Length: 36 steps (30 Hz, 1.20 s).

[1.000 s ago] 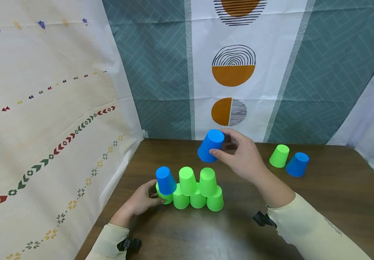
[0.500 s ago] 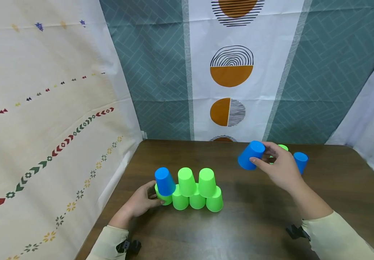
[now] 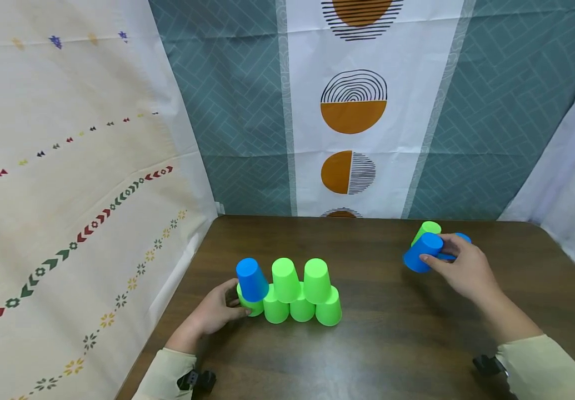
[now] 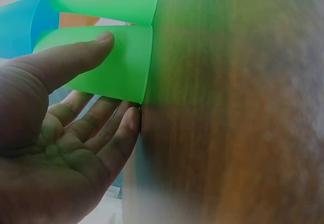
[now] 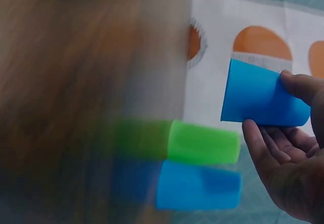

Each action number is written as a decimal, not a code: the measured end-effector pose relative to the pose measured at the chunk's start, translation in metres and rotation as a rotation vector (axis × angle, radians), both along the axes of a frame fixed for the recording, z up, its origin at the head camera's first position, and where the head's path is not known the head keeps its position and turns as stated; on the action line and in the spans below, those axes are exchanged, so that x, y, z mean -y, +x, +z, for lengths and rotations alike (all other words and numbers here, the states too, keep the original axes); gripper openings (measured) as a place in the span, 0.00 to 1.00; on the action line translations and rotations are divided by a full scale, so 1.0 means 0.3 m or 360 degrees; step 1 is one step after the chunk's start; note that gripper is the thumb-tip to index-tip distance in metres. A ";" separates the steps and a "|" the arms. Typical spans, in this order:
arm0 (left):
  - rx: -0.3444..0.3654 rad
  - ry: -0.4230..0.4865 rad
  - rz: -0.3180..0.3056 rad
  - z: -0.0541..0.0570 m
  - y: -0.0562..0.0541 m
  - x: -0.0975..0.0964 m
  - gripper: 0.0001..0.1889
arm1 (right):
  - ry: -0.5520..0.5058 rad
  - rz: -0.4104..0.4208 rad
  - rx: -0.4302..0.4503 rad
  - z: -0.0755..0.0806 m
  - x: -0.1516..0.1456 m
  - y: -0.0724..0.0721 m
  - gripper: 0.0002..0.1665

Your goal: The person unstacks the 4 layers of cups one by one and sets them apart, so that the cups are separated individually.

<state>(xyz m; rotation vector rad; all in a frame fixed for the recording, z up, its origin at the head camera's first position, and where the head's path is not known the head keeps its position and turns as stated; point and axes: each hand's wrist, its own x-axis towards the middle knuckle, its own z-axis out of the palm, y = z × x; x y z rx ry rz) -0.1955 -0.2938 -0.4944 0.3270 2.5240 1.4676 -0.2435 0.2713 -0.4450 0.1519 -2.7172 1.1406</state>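
Note:
My right hand [image 3: 462,269] pinches an upside-down blue cup [image 3: 421,253] between thumb and fingers, holding it tilted above the table at the right. Just behind it stand a green cup [image 3: 428,226] and another blue cup [image 5: 200,186], both partly covered in the head view. On the left, my left hand [image 3: 216,309] holds the leftmost green cup [image 4: 121,67] of a bottom row, thumb on one side and fingers on the other. Above that row sit a tilted blue cup [image 3: 252,280] and two green cups [image 3: 317,281], all mouth down.
The bottom row has several green cups [image 3: 329,312] side by side on the dark wooden table [image 3: 367,344]. A patterned cloth [image 3: 222,111] hangs behind the table's back edge, and a cream embroidered cloth [image 3: 67,194] hangs along the left.
My right hand has carried the blue cup rightward and down, from behind the stacked cups to in front of the two standing cups. My left hand stays at the leftmost green cup.

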 end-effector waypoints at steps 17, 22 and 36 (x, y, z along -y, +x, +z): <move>0.0021 -0.0022 0.0040 -0.006 -0.003 -0.007 0.35 | 0.0140 -0.0044 0.0169 -0.067 -0.058 -0.039 0.52; 0.0014 -0.0037 0.0046 -0.005 -0.003 -0.009 0.35 | 0.0157 -0.0053 0.0203 -0.076 -0.062 -0.044 0.51; 0.0015 -0.0006 0.0031 -0.011 0.000 -0.003 0.36 | 0.0145 -0.0016 0.0205 -0.106 -0.070 -0.053 0.50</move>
